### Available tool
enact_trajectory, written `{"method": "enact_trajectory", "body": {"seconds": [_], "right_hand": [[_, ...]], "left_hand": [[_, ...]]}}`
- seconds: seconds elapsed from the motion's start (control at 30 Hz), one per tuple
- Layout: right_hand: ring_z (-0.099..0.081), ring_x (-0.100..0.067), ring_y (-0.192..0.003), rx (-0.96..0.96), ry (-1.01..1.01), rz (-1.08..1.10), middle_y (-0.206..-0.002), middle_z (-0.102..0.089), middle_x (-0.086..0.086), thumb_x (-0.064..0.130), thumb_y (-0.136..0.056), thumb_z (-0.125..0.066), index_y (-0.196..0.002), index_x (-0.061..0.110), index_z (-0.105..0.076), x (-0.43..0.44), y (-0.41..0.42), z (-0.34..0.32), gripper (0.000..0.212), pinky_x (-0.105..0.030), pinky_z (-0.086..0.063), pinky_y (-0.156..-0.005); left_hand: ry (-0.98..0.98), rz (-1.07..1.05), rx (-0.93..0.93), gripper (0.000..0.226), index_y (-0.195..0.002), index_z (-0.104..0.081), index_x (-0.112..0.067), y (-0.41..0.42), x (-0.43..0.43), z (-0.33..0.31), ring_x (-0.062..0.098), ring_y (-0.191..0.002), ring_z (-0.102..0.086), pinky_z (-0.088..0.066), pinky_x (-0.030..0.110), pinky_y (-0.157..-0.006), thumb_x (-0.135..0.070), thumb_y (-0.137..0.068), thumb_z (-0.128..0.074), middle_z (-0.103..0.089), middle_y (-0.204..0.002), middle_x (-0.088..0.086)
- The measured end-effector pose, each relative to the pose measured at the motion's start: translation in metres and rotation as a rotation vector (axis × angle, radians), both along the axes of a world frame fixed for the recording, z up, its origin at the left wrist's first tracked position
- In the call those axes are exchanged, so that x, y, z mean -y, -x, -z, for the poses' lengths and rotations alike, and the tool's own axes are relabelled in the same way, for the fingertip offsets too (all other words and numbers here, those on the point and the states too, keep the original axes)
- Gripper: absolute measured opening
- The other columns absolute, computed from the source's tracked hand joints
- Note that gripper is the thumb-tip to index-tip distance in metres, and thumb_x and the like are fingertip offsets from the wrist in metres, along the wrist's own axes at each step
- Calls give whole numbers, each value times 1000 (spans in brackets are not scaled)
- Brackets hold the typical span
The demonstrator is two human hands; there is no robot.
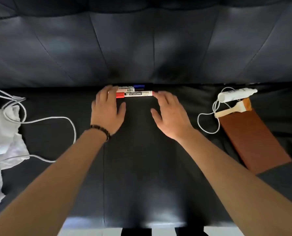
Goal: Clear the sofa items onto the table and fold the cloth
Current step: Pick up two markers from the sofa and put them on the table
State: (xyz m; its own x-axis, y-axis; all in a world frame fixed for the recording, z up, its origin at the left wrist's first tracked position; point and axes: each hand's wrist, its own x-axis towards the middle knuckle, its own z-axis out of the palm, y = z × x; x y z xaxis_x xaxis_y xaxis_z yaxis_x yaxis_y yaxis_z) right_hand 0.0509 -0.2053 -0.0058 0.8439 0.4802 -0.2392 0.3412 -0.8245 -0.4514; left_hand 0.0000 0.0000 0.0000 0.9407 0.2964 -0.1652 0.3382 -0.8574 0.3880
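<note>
The task is being judged as barely begun: every item in view is lying on the sofa seat (142,167), the table is not being shown, and the white cloth (4,133) is lying crumpled and unfolded at the far left with a white cable (48,118) looped over and beside it. At the right, a white tube (235,96), a brush (233,108), a thin white cord (208,123) and a flat brown case (254,142) are also waiting to be cleared. The whiteboard markers (134,92), of which 3 can be made out, are lying side by side in the crease where the seat meets the backrest, and they are being approached from both ends. The left hand (107,111), with a beaded bracelet (101,131) at its wrist, is being held flat with fingers straight, its fingertips touching the left end of the markers. The right hand (171,114) is being held spread, thumb apart, its fingertips at the right end of the red marker and seemingly just touching it. Neither grip is being closed yet; nothing is being held. Gathering the markers is being judged the step in hand, with all the rest left to do.
</note>
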Motion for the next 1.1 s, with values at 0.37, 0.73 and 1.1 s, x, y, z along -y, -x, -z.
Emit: {"method": "enact_trajectory", "body": {"seconds": [0.37, 0.73, 1.1], "right_hand": [[-24, -20, -147, -10, 131, -34, -157, -32, -1, 41, -103, -35, -151, 18, -30, -37, -14, 76, 53, -39, -23, -113], [-51, -30, -130, 16, -9, -1, -127, -64, -11, 29, -99, -54, -127, 6, -57, -12, 3, 71, 37, -39, -40, -106], [-46, -33, -136, 22, -56, 76, -136, -60, -10, 29, -100, -54, -118, 6, -60, 29, 57, 62, 29, -47, -34, -113]], "left_hand": [[-160, 97, -286, 68, -152, -15, -22, -24, -21, 70, 16, -147, -8, -16, 51, -112, -52, -96, -38, -12, -160, -4], [-297, 159, -89, 52, -144, -37, -8, -5, -11, 70, 37, -101, -46, -45, 47, -81, -25, -96, -49, -47, -119, 19], [-309, 167, -253, 49, -133, -39, -11, -22, -4, 53, 36, -132, -30, -33, 52, -100, -27, -89, -54, -31, -146, 15]]}}
